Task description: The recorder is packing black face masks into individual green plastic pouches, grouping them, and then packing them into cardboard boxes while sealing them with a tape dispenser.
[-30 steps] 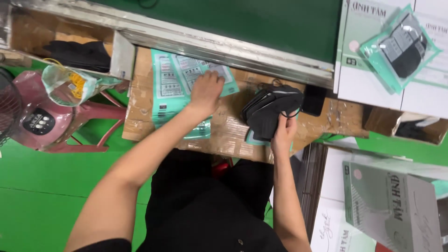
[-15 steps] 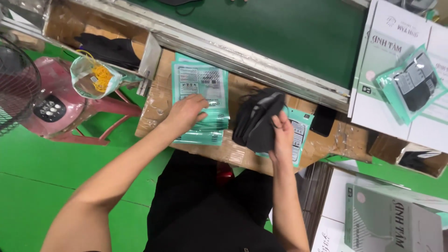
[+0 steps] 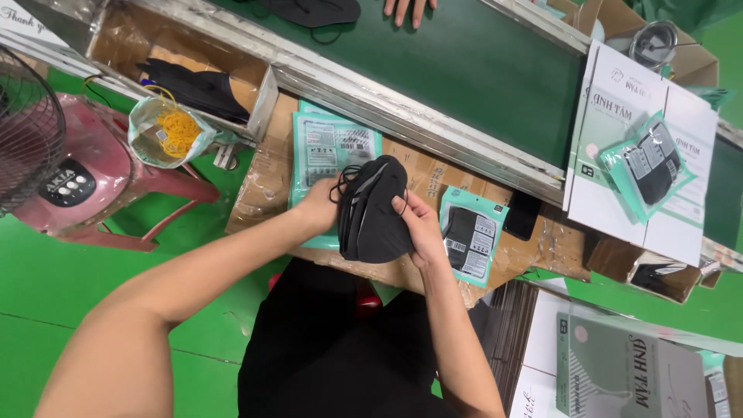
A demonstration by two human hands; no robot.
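Nearest: both forearms reaching up-frame from the lap, elbows low, converging over the cardboard-covered tabletop (image 3: 433, 182).

Stack of black face masks (image 3: 373, 209) held between the two hands, clear of the tabletop, directly above its near edge. Long axis roughly along the line of sight, away from the body, slightly tilted; ear loops loose at the far left corner.

Left hand (image 3: 319, 207) on the stack's left edge, grip closed on it, fingers hidden behind the masks. Right hand (image 3: 418, 224) on the right edge, grip clamped, thumb on the front face, wrist bent inward. Both hands equally near, stack lying between them.

Beyond, left: pile of empty teal pouches (image 3: 334, 151) flat on the tabletop, just behind the left hand. Right: one filled teal pouch (image 3: 470, 236) beside the right hand.

Farther: green conveyor belt (image 3: 480, 73) behind a metal rail; another person's fingertips (image 3: 409, 8) at its far edge.
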